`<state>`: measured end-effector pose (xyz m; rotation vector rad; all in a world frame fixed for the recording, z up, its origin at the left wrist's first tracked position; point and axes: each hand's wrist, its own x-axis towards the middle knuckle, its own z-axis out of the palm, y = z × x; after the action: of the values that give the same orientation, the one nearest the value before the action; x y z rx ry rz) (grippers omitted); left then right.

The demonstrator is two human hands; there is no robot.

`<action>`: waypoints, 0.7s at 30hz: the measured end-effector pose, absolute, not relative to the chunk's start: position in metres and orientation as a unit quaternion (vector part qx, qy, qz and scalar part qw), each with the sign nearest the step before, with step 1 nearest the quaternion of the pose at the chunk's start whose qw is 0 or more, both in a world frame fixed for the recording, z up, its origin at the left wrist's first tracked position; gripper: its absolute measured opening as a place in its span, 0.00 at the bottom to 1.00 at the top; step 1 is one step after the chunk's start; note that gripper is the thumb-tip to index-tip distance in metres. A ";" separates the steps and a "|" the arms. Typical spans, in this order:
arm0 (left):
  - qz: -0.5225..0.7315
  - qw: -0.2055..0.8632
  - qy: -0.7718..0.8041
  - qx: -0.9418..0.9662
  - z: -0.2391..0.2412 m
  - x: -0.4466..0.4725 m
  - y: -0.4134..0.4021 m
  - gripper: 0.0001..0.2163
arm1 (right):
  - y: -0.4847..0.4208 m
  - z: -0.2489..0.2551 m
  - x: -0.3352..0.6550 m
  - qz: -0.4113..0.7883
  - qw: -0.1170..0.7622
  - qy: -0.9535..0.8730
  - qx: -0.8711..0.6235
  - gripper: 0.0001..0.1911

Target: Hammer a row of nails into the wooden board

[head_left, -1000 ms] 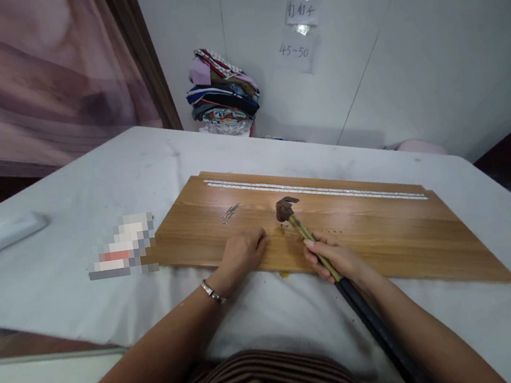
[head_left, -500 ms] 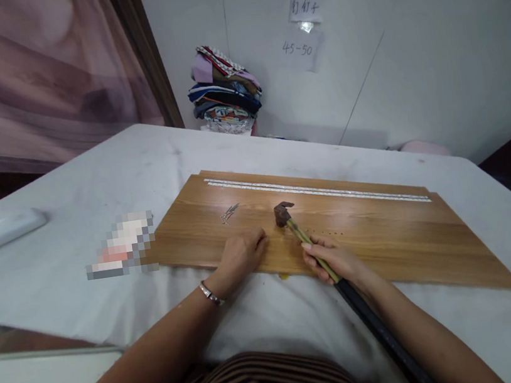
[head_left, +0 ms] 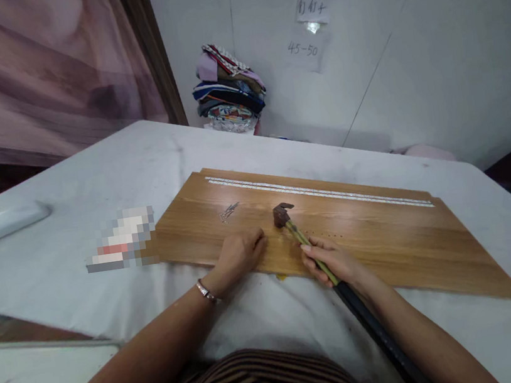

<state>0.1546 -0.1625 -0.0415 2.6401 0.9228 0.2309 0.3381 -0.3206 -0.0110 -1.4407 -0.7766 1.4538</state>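
My right hand (head_left: 329, 260) is wrapped round the shaft of a claw hammer (head_left: 281, 215), fairly far up toward its rusty head. The black grip runs back under my right forearm. The head is over a wooden board (head_left: 409, 239), left of a row of small dark dots (head_left: 325, 234). My left hand (head_left: 242, 250) rests on the board's near side with the fingers curled closed; whatever they may hold is hidden. Beyond that hand, several loose nails (head_left: 228, 212) lie in a small pile on the board.
Two white strips (head_left: 317, 193) run along the board's far side. A white cloth (head_left: 155, 155) covers the table. To the left are a blurred-out box (head_left: 124, 238) and a white roll-like object (head_left: 1, 226). Folded clothes (head_left: 229, 90) are stacked by the wall.
The view has shifted slightly. The hammer and both hands hold almost the same places over the board.
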 end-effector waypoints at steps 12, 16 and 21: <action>0.064 0.168 0.329 0.927 -0.043 0.154 -0.162 0.12 | -0.321 -0.012 0.341 0.584 0.457 -0.316 -0.592 0.28; 0.071 0.169 0.321 0.929 -0.046 0.154 -0.161 0.12 | -0.321 -0.012 0.341 0.577 0.464 -0.321 -0.590 0.27; 0.081 0.167 0.314 0.931 -0.046 0.154 -0.161 0.11 | -0.320 -0.012 0.342 0.581 0.453 -0.323 -0.594 0.28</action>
<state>0.1543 -0.1612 -0.0458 2.6498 0.8938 0.2318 0.3417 -0.3203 -0.0119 -1.4667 -0.7986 1.4353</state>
